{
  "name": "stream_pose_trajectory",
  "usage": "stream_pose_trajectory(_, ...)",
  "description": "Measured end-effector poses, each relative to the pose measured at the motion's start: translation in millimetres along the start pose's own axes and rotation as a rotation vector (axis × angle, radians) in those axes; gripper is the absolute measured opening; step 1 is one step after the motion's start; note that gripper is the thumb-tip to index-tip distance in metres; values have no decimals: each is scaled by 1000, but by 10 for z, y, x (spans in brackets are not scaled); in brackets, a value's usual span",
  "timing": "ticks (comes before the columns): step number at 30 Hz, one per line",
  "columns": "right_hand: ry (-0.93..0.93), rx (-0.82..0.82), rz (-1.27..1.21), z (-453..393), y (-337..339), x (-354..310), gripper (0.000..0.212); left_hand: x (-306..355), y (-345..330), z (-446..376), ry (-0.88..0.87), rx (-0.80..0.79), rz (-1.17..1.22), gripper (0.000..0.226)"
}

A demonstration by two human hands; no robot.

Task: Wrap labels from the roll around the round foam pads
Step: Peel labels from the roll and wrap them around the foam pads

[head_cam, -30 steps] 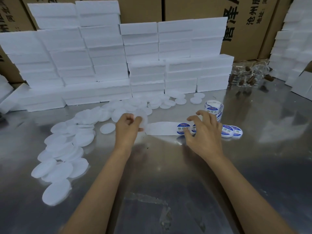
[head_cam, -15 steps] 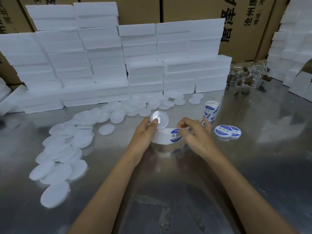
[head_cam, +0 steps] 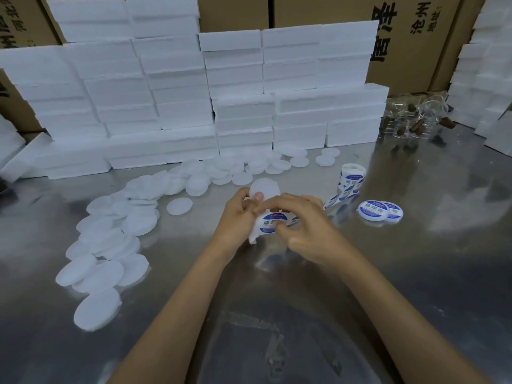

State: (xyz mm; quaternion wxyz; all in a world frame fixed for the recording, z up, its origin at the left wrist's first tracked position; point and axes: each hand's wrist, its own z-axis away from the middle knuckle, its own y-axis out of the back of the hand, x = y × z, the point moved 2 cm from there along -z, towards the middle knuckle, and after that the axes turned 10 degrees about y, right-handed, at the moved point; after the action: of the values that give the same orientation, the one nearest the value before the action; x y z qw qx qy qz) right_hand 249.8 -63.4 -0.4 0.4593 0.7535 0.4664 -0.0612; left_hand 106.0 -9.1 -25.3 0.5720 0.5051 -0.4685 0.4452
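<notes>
Both hands have closed together at centre frame: left hand [head_cam: 238,217] pinches a pad [head_cam: 264,187] upright above its fingers, right hand [head_cam: 302,225] grips the label strip [head_cam: 270,224] between them. Roll [head_cam: 351,177] stands right of them, loose pads [head_cam: 110,245] left.

I see bare steel table [head_cam: 415,273] near and to the right — room to pass. Loose foam pads [head_cam: 105,245] crowd the left, foam blocks [head_cam: 238,106] wall off the far edge, and the label roll [head_cam: 351,177] stands far-right of centre.
</notes>
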Motion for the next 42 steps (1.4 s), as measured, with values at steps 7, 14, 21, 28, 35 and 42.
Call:
stream_pose_trajectory(7,37,2,-10,1,-37,-18,33,12,-1,26,-9,20,-122,23)
stream_pose_trajectory(14,28,37,22,-7,-44,-24,23,-5,38,16,0,146,-287,22)
stream_pose_trajectory(21,-128,10,-282,-15,80,-112,28,-78,142,52,47,302,-484,20)
stream_pose_trajectory(28,-218,179,-725,-24,326,7,13,-130,311,258,35,347,-567,28)
stream_pose_trajectory(35,-332,221,-755,-12,228,109,21,131,382,392,-69,409,-313,11)
stream_pose_trajectory(42,-226,351,-736,-66,187,-81,29,301,36,521,59,-133,510,36)
